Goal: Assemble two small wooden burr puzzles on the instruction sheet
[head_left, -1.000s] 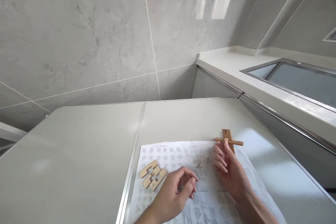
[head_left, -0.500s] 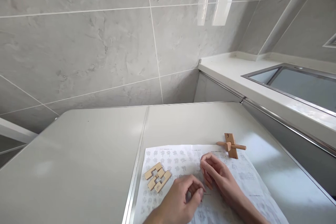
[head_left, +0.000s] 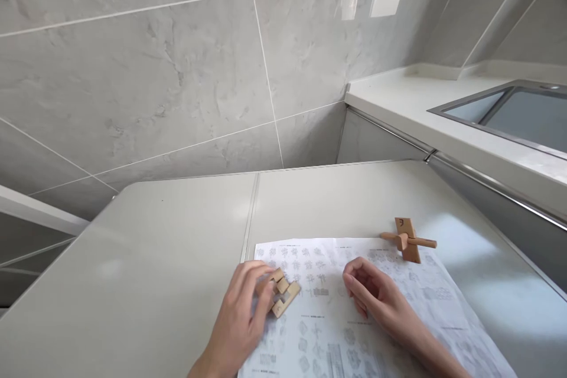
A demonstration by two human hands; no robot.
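My left hand (head_left: 241, 310) reaches over the left side of a flat group of notched wooden puzzle blocks (head_left: 287, 300). Its thumb and forefinger are closed on a block at that side, and the hand hides part of the group. The blocks lie on a printed paper sheet (head_left: 321, 322) covered in small diagrams. My right hand (head_left: 376, 292) rests on the sheet with curled fingers, the thumb near the fingertips, and nothing shows in it. Beyond it, at the sheet's far right edge, lies a cross-shaped wooden piece assembly (head_left: 404, 241) with a dark mark on its flat block.
The white table (head_left: 186, 236) has a metal seam (head_left: 251, 207) running across it. A counter (head_left: 398, 103) with an inset sink (head_left: 527, 115) stands to the right. Grey wall tiles (head_left: 212, 77) rise behind the table.
My left hand has moved left from beside my right hand onto the wooden blocks. My right hand stays curled in nearly the same place. The view has shifted slightly.
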